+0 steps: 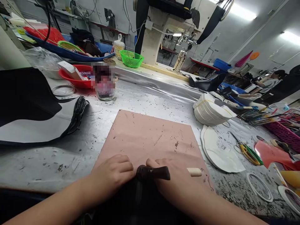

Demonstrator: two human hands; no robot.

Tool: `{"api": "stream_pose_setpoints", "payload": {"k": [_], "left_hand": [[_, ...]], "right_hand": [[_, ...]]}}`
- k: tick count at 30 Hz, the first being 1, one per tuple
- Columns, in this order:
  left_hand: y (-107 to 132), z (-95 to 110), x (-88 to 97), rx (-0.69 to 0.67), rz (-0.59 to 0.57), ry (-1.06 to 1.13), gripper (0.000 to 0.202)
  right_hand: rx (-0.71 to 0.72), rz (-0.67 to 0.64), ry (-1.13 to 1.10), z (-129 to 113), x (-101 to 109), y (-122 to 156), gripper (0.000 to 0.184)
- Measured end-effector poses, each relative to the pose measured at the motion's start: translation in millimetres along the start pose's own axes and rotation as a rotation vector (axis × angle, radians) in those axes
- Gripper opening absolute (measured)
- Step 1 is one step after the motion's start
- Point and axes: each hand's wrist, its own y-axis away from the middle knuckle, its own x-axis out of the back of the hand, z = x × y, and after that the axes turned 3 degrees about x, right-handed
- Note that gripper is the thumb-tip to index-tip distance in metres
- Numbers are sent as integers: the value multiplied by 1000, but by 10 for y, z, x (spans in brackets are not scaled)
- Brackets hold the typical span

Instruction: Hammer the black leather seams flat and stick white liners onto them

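bare forearms, bare wrists, bare hands

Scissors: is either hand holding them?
No, the scissors lie right of the pink board, away from the left hand and right hand.

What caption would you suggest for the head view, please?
Right hand holding a hammer, left hand beside its head, at a pink board.

Rear wall: pale grey, plain
Ceiling lights: two white strips, lit, upper right
Worktable: silvery covering, dark flecks and scuffs
Sewing machine: cream body, standing beyond the worktable
Far table: red top, background, right of the sewing machine
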Motion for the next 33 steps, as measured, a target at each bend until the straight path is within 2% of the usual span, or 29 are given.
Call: {"api": "stream_pose_setpoints", "payload": {"k": [3, 6, 8, 12, 16, 20, 23, 25, 28, 31, 33], "left_hand": [[25, -32, 22, 79, -33, 93, 25], [63, -46, 5, 57, -1, 106, 25], [83, -44, -10, 22, 4, 72, 26], [86, -22, -9, -20, -22, 6, 27], [49, 22, 17, -18, 17, -96, 25], [81, 116, 55, -45, 16, -201, 20], [214, 189, 65, -56, -61, -290, 21], [321, 219, 55, -57, -81, -333, 28], [417, 244, 40, -57, -37, -344, 30], [410, 270, 55, -61, -16, -352, 33], [376, 290, 78, -69, 4, -359, 35]], "right_hand": [[2, -39, 39, 14, 17, -23, 23], [-12, -17, 66, 31, 37, -49, 24], [2, -14, 59, 23, 56, -63, 25], [90, -100, 70, -30, 125, -93, 21], [59, -21, 121, -69, 169, -128, 26], [145, -102, 184, -95, 167, -138, 19], [148, -2, 172, -112, 169, -124, 18], [152, -7, 182, -129, 168, -124, 18], [203, -92, 202, -151, 155, -147, 18], [158, 9, 156, -150, 115, -178, 21], [175, 28, 129, -136, 75, -198, 19]]}}
